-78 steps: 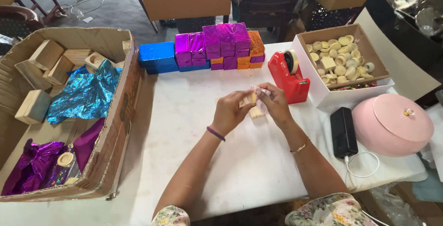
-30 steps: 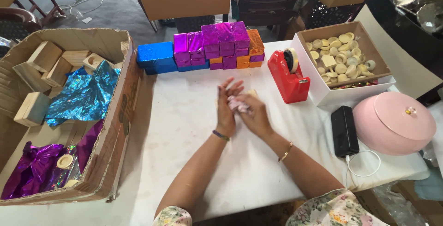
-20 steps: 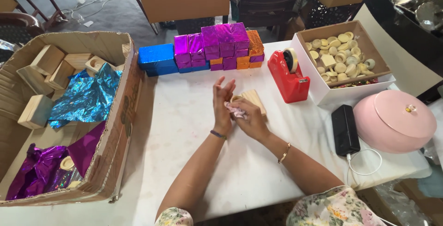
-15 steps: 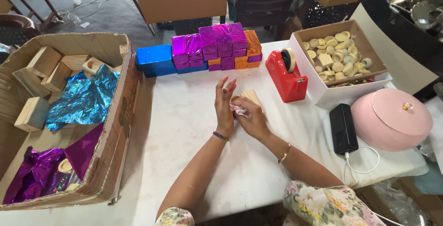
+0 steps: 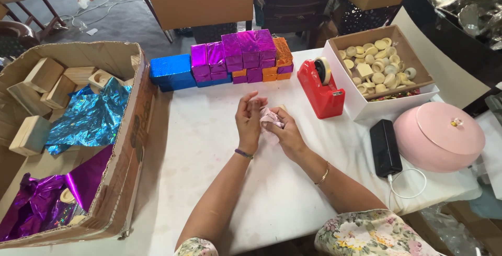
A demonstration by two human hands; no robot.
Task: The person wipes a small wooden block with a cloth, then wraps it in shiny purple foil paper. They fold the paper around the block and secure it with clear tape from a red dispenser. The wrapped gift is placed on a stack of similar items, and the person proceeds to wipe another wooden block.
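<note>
Pinching crumpled pink sheet (image 5: 271, 118) in right hand (image 5: 286, 137), grip closed on it; left hand (image 5: 250, 122) is pressing alongside, fingers loosely open. Sheet is sitting above tabletop (image 5: 209, 151) centre. I'm judging it light, soft, tear-prone; holding edges suits. Red tape dispenser (image 5: 321, 88) near right, foil-wrapped blocks (image 5: 235, 57) behind; open room toward me.

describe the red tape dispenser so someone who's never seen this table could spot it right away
Start at the white table and look to the open cardboard box of pale wooden pieces on its far right side. The tape dispenser stands just left of that box, right of the row of foil-wrapped blocks. It is the only glossy red thing there, with a roll of tape set in its top.
</note>
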